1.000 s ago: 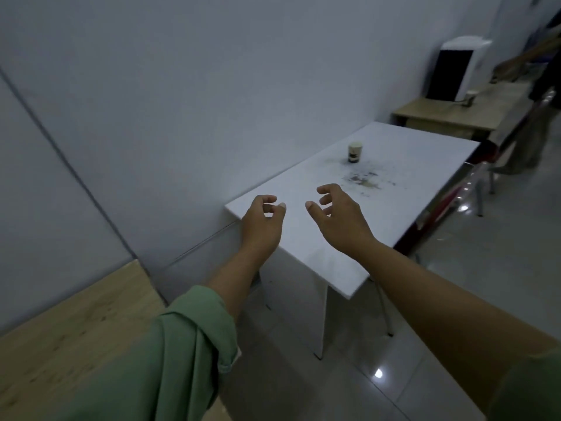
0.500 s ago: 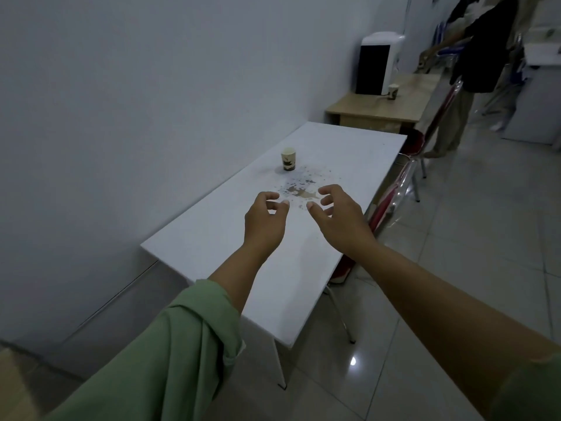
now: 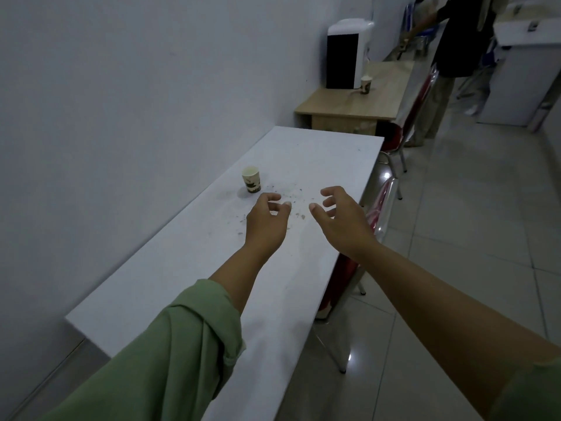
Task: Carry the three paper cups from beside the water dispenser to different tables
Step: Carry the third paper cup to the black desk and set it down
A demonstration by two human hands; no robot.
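A paper cup (image 3: 251, 179) stands upright on the white table (image 3: 188, 268), near the wall side. Another paper cup (image 3: 365, 85) stands on the wooden table (image 3: 379, 101) farther off, just right of the water dispenser (image 3: 346, 53). My left hand (image 3: 267, 221) hovers over the white table, just right of and nearer than the first cup, fingers curled and apart, holding nothing. Beside it, over the table's right edge, my right hand (image 3: 343, 220) is also empty with fingers spread.
Red chairs (image 3: 379, 208) stand along the white table's right side. A person in dark clothes (image 3: 455, 41) stands at the far end by the wooden table. Crumbs or stains mark the white table near my hands. Tiled floor (image 3: 470, 223) extends to the right.
I have moved forward along the white table. The cup on it and the wooden table with the dispenser now look closer. Both hands stay empty in the same pose.
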